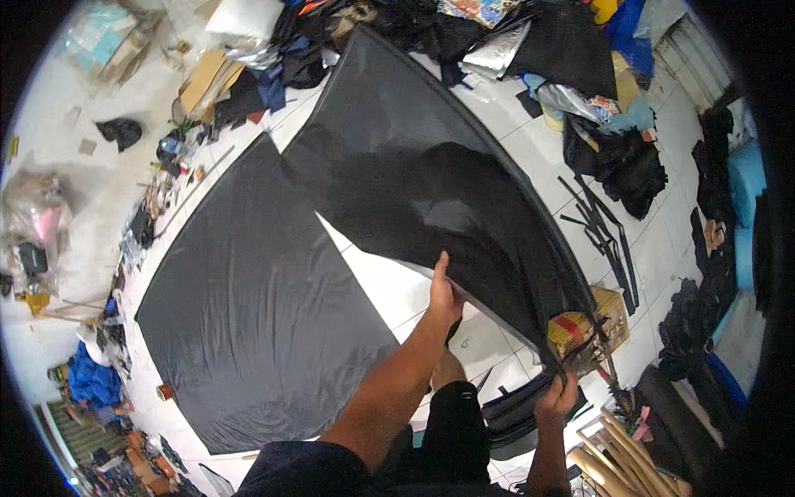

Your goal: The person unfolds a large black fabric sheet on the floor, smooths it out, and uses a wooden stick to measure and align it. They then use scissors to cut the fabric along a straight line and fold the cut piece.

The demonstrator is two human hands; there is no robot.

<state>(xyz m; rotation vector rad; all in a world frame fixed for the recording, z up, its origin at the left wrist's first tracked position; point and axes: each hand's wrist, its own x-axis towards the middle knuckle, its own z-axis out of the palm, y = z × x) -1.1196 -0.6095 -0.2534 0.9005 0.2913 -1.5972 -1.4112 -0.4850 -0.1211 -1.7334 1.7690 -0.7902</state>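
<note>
My left hand [447, 296] is closed on the near edge of a large black fabric panel [414, 174], thumb on top. Its fingers are partly hidden under the cloth. At the panel's near right corner, my right hand [556, 399] grips the gathered end of the fabric. The panel is raised along this edge, sags in folds, and stretches away to a pointed far corner. A second black fabric panel [265, 315] lies flat and slightly wrinkled on the floor to the left. Whether the two panels are joined near their far ends, I cannot tell.
Black strips [609, 240] lie on the white tiled floor [385, 277] at right. A yellow printed box [611, 323] stands beside my right hand, with cardboard tubes [609, 455] nearer. Scrap fabric [571, 50] is heaped at the back. A small round tin [166, 392] sits at left.
</note>
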